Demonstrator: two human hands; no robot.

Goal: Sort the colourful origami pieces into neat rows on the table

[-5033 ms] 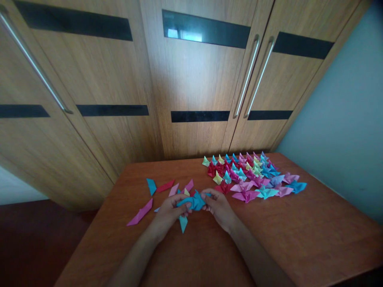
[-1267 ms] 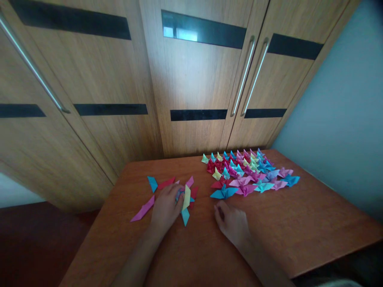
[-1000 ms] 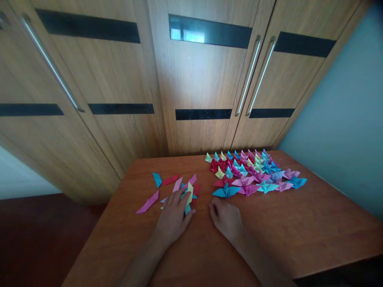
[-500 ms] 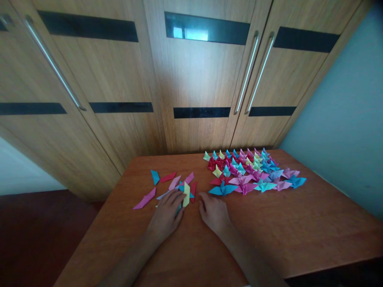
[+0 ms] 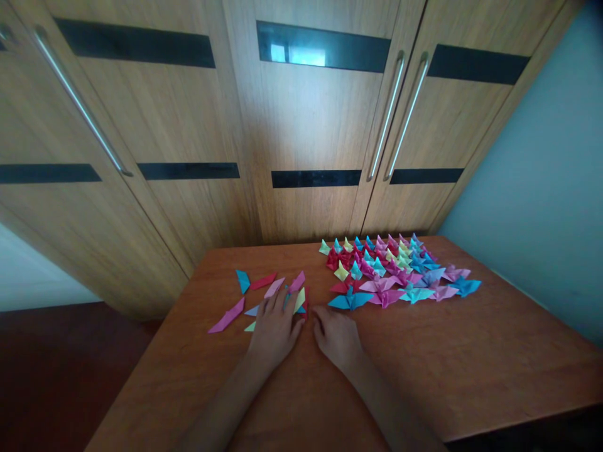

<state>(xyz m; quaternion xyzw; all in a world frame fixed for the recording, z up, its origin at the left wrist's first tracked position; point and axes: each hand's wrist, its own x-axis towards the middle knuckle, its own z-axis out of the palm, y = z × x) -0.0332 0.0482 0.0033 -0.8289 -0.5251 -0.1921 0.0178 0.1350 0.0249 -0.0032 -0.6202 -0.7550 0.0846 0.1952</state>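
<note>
My left hand (image 5: 276,329) lies over a loose pile of folded paper pieces with its fingers stretched out and somewhat apart. Beneath and around those fingers show a yellow piece (image 5: 299,301), a red piece (image 5: 306,295) and a pink piece (image 5: 297,282); part of the pile is hidden by the hand. My right hand (image 5: 338,334) rests on the table just to the right, its fingers curled in, with nothing visible in them. A blue origami crane (image 5: 351,300) sits a little beyond the right hand, apart from it.
Rows of colourful origami cranes (image 5: 384,282) cover the back right of the wooden table (image 5: 400,376). Further folded strips lie left of the pile: a magenta one (image 5: 227,316), a red one (image 5: 263,280) and a blue one (image 5: 243,281). Wooden cupboard doors (image 5: 311,119) stand behind.
My left hand has moved right and slightly forward, now covering much of the yellow piece. A pale green piece shows at its left. My right hand has stayed put.
</note>
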